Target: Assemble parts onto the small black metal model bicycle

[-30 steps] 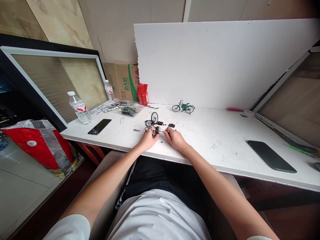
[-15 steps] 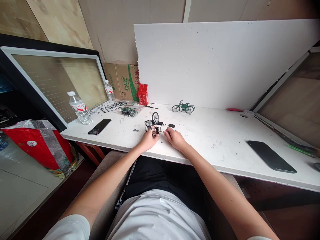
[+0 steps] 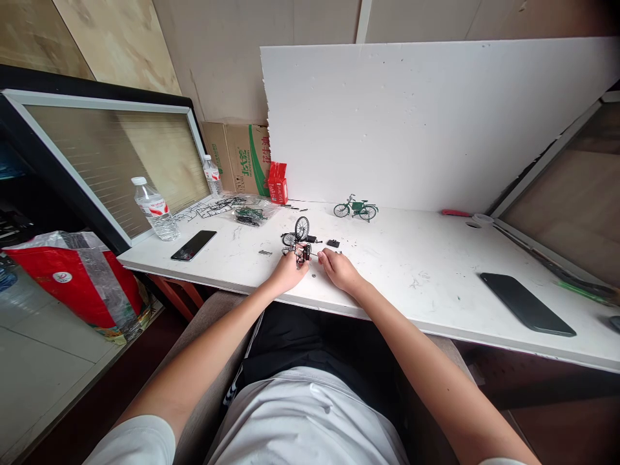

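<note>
My left hand (image 3: pixel 289 274) is closed around the near part of a black model bicycle (image 3: pixel 301 228) at the front of the table. One wheel of the model stands up beyond my fingers, and the fingers hide part of its frame. To its right, my right hand (image 3: pixel 339 268) pinches a thin small screwdriver (image 3: pixel 314 254) whose shaft points left at the model. Whether its tip touches the model is too small to tell. A tiny round part (image 3: pixel 314 276) lies on the table between the hands. Just beyond them are small black pieces (image 3: pixel 333 243).
A finished green model bicycle (image 3: pixel 356 208) stands at the back. Left are a phone (image 3: pixel 194 245), a water bottle (image 3: pixel 155 210), a plastic bag of parts (image 3: pixel 252 212) and black part frames (image 3: pixel 213 207). A red box (image 3: pixel 278 183) stands behind; a dark flat device (image 3: pixel 527 303) lies right.
Both hands stay nearly in place with the model bicycle and the screwdriver. The whole view has shifted very slightly.
</note>
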`<state>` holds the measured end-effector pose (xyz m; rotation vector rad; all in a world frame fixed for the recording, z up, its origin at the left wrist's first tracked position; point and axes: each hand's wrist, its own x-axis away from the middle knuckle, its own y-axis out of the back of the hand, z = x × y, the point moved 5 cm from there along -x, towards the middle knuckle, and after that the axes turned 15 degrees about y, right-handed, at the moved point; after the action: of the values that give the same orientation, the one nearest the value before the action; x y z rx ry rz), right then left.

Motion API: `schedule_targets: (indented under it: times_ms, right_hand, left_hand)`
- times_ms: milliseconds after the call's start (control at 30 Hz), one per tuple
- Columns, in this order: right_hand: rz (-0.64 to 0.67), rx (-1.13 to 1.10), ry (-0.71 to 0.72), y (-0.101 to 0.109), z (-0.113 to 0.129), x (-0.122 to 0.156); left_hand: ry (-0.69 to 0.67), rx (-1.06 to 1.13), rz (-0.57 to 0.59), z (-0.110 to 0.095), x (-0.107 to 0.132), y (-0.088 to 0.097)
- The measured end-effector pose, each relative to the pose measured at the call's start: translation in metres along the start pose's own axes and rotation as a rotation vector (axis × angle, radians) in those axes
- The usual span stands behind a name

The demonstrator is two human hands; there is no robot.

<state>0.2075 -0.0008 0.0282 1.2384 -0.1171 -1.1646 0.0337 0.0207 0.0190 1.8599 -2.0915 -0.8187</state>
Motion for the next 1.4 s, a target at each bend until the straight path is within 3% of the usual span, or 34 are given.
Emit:
schedule_targets:
  times_ms: [167,1400]
  right_hand:
    - [-0.047,-0.075,-0.017,0.001,0.001,0.002]
    - [-0.04,-0.093,0.072,0.0,0.0,0.001]
  left_hand:
    - [0.02,0.003,-0.009,0.001,0.001,0.0]
    - [0.091,0.085,-0.035,0.013,-0.005,-0.001]
